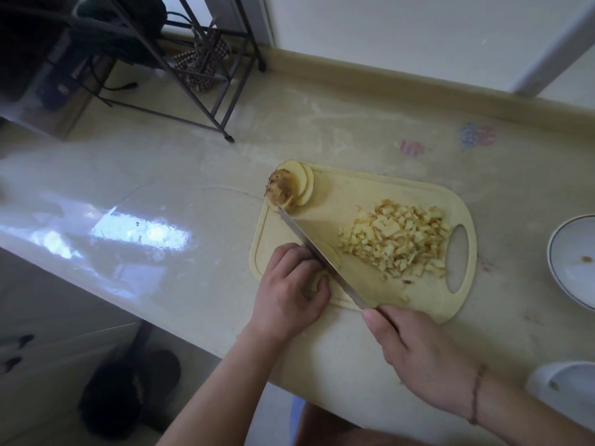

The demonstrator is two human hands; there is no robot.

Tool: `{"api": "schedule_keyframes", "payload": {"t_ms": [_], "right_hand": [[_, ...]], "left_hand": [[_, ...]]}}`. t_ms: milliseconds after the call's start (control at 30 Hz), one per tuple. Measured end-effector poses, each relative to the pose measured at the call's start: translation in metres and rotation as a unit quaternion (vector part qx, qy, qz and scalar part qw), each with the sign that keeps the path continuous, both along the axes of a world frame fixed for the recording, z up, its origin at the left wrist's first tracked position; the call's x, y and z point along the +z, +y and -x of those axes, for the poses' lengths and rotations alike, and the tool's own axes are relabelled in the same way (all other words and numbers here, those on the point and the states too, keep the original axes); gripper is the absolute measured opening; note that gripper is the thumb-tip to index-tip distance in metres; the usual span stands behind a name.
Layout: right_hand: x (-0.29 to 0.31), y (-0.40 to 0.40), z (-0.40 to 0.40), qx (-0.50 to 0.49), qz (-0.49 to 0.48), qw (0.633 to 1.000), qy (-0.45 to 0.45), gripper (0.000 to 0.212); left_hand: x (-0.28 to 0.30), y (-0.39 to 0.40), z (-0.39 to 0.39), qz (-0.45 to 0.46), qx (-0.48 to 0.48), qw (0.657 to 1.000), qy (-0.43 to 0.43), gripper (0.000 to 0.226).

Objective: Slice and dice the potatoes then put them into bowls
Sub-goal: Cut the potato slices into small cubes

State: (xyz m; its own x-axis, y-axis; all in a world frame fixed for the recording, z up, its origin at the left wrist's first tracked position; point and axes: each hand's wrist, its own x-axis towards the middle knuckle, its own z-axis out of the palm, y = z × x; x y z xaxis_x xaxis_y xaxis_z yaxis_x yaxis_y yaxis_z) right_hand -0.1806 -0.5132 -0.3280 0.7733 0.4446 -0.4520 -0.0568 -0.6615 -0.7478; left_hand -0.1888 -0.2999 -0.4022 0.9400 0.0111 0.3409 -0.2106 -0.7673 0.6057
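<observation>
**One head-worn view, looking steeply down**

The single wide-angle camera looks forward and down from above the pale countertop (180, 175), close over the cutting board (360, 188), which sits right of centre. Both forearms enter from the bottom edge. The wall's base runs across the top; floor shows bottom left.

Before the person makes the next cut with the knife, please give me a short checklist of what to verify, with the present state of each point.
1. Right hand grips long steel knife: ok.
2. Left hand holds pale potato slices beside the blade: ok.
3. Left fingertips tucked away from the edge: cannot tell.
4. Pale yellow plastic cutting board lies flat on the counter: ok.
5. Pile of diced potato apart from the blade: ok.
6. White bowl within reach: ok.
</observation>
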Motion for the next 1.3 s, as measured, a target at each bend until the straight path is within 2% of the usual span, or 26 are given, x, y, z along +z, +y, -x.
{"api": "schedule_keyframes", "payload": {"t_ms": [267, 467, 767, 867, 1000, 1167, 1300], "right_hand": [[-0.001, -0.011, 0.01, 0.002, -0.004, 1.0, -0.026, 0.057], [0.008, -0.012, 0.014, 0.006, -0.031, 0.999, 0.012, 0.058], [0.007, -0.022, 0.021, 0.007, 0.011, 1.0, 0.016, 0.065], [0.004, -0.014, 0.017, 0.007, 0.005, 1.0, -0.001, 0.065], [-0.001, 0.009, 0.003, 0.019, -0.004, 0.999, -0.033, 0.054], [-0.002, -0.004, 0.008, 0.012, -0.001, 0.999, -0.048, 0.058], [-0.002, -0.005, 0.011, 0.018, 0.0, 1.0, -0.024, 0.06]], "left_hand": [[0.0, 0.001, 0.002, 0.004, -0.003, 1.0, -0.004, 0.016], [-0.003, 0.001, 0.007, -0.003, 0.013, 1.0, -0.022, 0.012], [-0.002, 0.0, 0.006, 0.0, 0.019, 0.999, -0.026, 0.013], [-0.003, 0.001, 0.006, -0.002, 0.012, 1.0, -0.028, 0.013], [-0.004, 0.001, 0.006, -0.006, 0.01, 1.0, -0.029, 0.012], [-0.004, 0.002, 0.007, -0.008, 0.004, 1.0, -0.029, 0.01], [-0.003, 0.002, 0.006, -0.002, 0.004, 1.0, -0.016, 0.012]]}}
